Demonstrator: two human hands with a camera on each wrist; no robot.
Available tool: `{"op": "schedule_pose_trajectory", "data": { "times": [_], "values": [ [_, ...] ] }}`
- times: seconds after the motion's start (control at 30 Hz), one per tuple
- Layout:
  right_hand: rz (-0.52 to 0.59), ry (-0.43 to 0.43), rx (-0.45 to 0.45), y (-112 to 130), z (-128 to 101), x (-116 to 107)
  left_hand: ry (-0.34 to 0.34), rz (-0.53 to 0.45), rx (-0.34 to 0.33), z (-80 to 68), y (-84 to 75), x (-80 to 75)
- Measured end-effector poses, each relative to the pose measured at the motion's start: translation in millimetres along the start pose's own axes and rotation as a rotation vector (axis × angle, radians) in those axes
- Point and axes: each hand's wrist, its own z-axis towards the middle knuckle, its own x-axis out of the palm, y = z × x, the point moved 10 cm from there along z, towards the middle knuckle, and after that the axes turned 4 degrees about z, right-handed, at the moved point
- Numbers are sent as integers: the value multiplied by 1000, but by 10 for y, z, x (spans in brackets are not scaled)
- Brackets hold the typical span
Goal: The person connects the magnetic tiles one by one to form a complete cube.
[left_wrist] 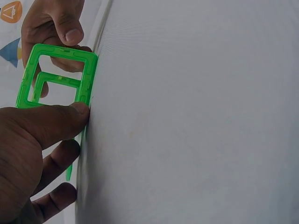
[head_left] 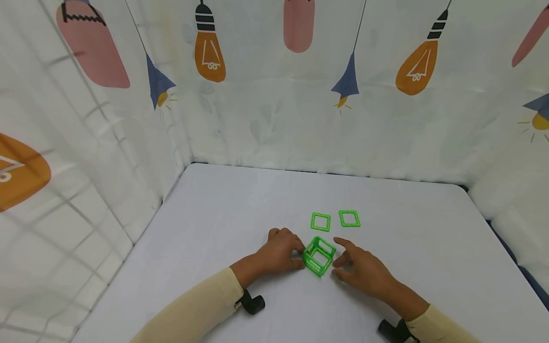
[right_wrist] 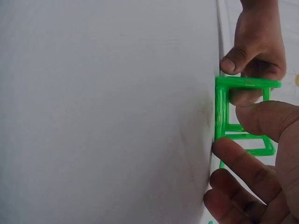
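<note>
A small open cube of green square frames [head_left: 319,256] stands on the white table [head_left: 214,228], between my two hands. My left hand [head_left: 300,257] grips its left side, with the thumb [left_wrist: 77,112] against a frame edge and the other fingers curled below. Thumb and forefinger [right_wrist: 233,154] of my right hand [head_left: 339,259] pinch the cube's right side. In the left wrist view the cube [left_wrist: 58,77] shows with the right hand's thumb above it. The right wrist view shows the cube [right_wrist: 240,114] standing edge-on against the table.
Two loose green square frames [head_left: 320,222] [head_left: 349,218] lie flat just beyond the cube. A printed white curtain [head_left: 274,95] closes in the table at the back and on both sides. A black wrist mount [head_left: 252,303] sits on my left sleeve.
</note>
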Motion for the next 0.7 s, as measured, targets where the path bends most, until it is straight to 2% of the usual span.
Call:
{"op": "schedule_pose_trajectory", "data": {
  "times": [0.27,0.7],
  "values": [
    [-29,-26,-47,62,24,36,4,-13,11,0,7,21],
    [-38,1,-104,92,44,66,12,-11,40,-25,-24,13]
  ]
}}
